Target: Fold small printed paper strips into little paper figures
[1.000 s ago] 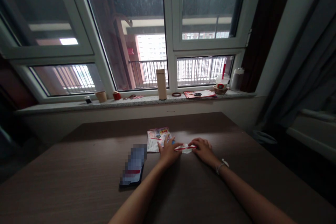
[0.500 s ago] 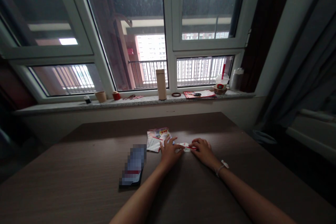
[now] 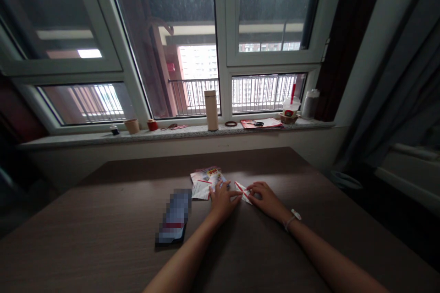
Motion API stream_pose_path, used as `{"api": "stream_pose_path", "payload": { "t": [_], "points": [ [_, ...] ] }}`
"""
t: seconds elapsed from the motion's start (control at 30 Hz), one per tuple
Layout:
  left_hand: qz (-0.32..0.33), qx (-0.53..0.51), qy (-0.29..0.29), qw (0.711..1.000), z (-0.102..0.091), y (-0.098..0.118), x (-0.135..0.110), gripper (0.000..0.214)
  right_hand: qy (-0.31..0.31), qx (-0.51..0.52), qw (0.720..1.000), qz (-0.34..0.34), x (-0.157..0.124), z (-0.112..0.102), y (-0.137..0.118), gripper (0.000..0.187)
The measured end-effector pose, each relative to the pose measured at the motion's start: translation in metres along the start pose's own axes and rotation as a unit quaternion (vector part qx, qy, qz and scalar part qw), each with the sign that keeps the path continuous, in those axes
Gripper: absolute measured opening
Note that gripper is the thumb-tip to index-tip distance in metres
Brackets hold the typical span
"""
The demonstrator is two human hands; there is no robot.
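Note:
A small folded paper (image 3: 239, 186), white with red stripes, lies on the table between my two hands. My left hand (image 3: 224, 201) holds its left side down with thumb and index finger, while the other fingers spread toward the printed leaflets. From the other side, my right hand (image 3: 266, 198) pinches the paper's right edge with its fingertips. Just left of my left hand is a loose pile of printed paper leaflets (image 3: 200, 189). A smartphone (image 3: 173, 217), its screen blurred out, rests nearer to me on the left.
The brown table (image 3: 103, 219) ends at a windowsill (image 3: 165, 135). On the sill stand a beige thermos (image 3: 211, 112), a paper cup (image 3: 132, 127), a drink cup with a red straw (image 3: 290, 107), and scissors (image 3: 258, 123) on red-edged papers (image 3: 271, 122).
The folded paper has turned and now shows a pointed shape with crossing red stripes. The leaflets beside my left hand have shifted slightly and fanned out. Both hands stay nearly in place.

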State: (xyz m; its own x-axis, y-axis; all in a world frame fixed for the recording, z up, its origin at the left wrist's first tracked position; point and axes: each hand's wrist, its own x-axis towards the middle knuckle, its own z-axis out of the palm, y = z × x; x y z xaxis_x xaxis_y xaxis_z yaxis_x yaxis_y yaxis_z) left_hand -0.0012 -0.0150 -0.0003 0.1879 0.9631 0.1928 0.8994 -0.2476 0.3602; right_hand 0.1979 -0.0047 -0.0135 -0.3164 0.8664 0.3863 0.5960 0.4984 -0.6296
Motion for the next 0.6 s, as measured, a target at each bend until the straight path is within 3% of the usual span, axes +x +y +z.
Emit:
{"api": "stream_pose_path", "payload": {
  "t": [0.3, 0.6],
  "points": [
    [-0.004, 0.009, 0.006, 1.000, 0.0068, -0.0035, 0.0009, 0.030, 0.001, 0.011, 1.000, -0.023, -0.0021, -0.0016, 0.0028, 0.016],
    [-0.001, 0.000, -0.015, 1.000, 0.0018, -0.0027, 0.0033, 0.025, 0.005, -0.017, 0.999, -0.038, -0.0020, -0.0083, -0.0002, 0.020]
  ]
}}
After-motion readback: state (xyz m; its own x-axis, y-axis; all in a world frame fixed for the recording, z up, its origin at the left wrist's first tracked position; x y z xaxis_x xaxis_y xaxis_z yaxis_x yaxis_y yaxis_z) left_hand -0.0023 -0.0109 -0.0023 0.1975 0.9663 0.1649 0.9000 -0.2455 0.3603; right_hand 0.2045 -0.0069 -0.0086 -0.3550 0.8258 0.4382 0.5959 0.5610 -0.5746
